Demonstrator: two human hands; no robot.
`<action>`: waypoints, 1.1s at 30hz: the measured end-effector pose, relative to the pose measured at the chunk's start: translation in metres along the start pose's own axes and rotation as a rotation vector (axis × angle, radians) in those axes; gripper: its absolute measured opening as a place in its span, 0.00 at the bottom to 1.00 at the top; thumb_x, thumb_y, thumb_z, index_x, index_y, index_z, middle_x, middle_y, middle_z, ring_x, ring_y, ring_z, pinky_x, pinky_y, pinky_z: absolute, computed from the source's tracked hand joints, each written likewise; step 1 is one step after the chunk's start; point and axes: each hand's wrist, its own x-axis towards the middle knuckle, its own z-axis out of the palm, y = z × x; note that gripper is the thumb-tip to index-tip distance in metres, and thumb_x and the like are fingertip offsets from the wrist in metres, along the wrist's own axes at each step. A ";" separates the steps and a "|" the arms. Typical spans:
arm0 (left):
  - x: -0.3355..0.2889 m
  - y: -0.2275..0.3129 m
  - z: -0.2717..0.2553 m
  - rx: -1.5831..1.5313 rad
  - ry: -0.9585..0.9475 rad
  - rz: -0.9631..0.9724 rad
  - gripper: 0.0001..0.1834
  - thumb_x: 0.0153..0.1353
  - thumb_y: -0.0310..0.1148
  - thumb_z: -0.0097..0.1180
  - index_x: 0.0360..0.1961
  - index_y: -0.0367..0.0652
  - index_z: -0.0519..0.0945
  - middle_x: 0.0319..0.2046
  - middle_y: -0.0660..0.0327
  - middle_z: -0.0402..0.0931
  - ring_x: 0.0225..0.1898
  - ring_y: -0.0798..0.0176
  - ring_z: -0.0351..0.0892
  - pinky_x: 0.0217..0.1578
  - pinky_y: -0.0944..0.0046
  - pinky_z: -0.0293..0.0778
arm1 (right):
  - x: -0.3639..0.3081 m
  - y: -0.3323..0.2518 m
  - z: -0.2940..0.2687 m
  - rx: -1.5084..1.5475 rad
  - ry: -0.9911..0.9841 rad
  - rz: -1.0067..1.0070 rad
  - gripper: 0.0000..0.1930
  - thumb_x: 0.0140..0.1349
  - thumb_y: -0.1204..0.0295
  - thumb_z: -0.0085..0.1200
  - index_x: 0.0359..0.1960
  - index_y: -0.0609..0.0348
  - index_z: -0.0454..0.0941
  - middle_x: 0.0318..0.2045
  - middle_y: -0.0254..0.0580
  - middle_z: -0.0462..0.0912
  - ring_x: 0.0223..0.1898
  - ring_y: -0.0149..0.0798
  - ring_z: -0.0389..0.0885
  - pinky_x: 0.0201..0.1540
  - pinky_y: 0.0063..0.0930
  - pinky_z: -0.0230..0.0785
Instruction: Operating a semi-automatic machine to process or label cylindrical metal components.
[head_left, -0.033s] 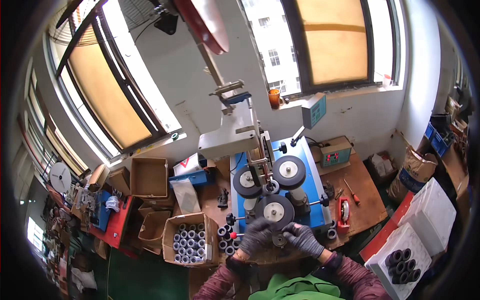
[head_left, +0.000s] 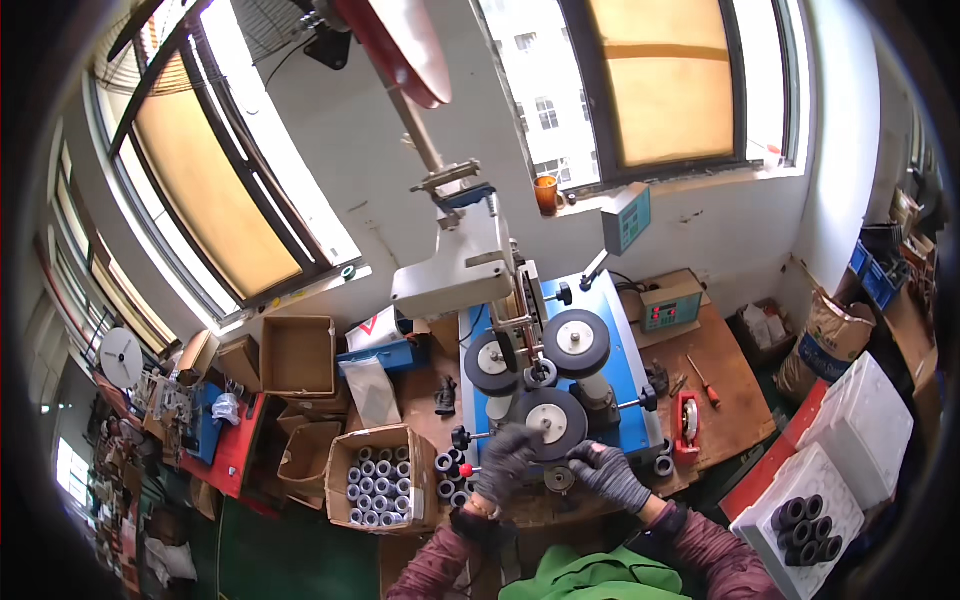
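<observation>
In front of me stands a blue-topped machine (head_left: 628,405) with several black rollers with pale hubs. My left hand (head_left: 508,465), in a dark grey glove, is at the left edge of the front roller (head_left: 562,428); its fingers are blurred, and whether they touch the roller I cannot tell. Just right of that roller is my right hand (head_left: 612,480), gloved too, with fingers bent together; anything between them is hidden. A small grey ring (head_left: 541,374) sits upright among the rollers. Below the front roller, between my hands, shows a round metal part (head_left: 559,479).
Left of the machine, a cardboard box (head_left: 425,505) holds many grey rings, with loose rings (head_left: 446,462) beside it. On the right lie a screwdriver (head_left: 704,382) and a red tape dispenser (head_left: 686,430). Black rings (head_left: 800,535) rest on white foam. A control box (head_left: 672,310) stands behind.
My left hand has shifted slightly up and left, away from the front roller's lower middle. More of the metal part between my hands shows. My right hand has barely moved.
</observation>
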 end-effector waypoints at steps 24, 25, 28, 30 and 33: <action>0.068 -0.028 0.032 0.450 0.424 0.095 0.10 0.56 0.32 0.56 0.39 0.42 0.80 0.37 0.57 0.79 0.40 0.62 0.76 0.43 0.64 0.70 | 0.057 0.015 -0.066 -0.166 -0.068 -0.066 0.07 0.56 0.68 0.51 0.33 0.57 0.75 0.26 0.47 0.78 0.30 0.44 0.78 0.34 0.32 0.70; 0.066 -0.030 0.030 0.461 0.416 0.115 0.10 0.56 0.31 0.55 0.40 0.42 0.80 0.37 0.57 0.78 0.40 0.61 0.77 0.43 0.64 0.70 | 0.067 0.011 -0.068 -0.165 -0.071 -0.066 0.07 0.56 0.68 0.51 0.33 0.57 0.75 0.26 0.47 0.78 0.30 0.44 0.78 0.34 0.32 0.70; 0.063 -0.031 0.030 0.398 0.422 0.102 0.11 0.56 0.29 0.55 0.41 0.42 0.79 0.37 0.57 0.78 0.38 0.60 0.77 0.43 0.65 0.70 | 0.095 -0.003 -0.068 -0.147 -0.057 -0.118 0.08 0.56 0.68 0.51 0.32 0.58 0.75 0.26 0.48 0.78 0.29 0.45 0.79 0.34 0.32 0.70; 0.060 -0.026 0.032 0.325 0.438 0.067 0.11 0.56 0.29 0.55 0.40 0.41 0.79 0.36 0.57 0.78 0.37 0.60 0.77 0.43 0.66 0.70 | 0.110 -0.009 -0.066 -0.164 -0.055 -0.155 0.08 0.56 0.68 0.51 0.32 0.58 0.75 0.26 0.48 0.78 0.29 0.45 0.79 0.34 0.32 0.70; 0.060 -0.022 0.036 0.212 0.445 0.047 0.10 0.56 0.29 0.55 0.39 0.41 0.80 0.34 0.57 0.78 0.35 0.60 0.78 0.40 0.66 0.71 | 0.128 -0.017 -0.064 -0.186 -0.050 -0.194 0.08 0.56 0.68 0.51 0.32 0.59 0.75 0.26 0.49 0.79 0.30 0.46 0.79 0.34 0.33 0.70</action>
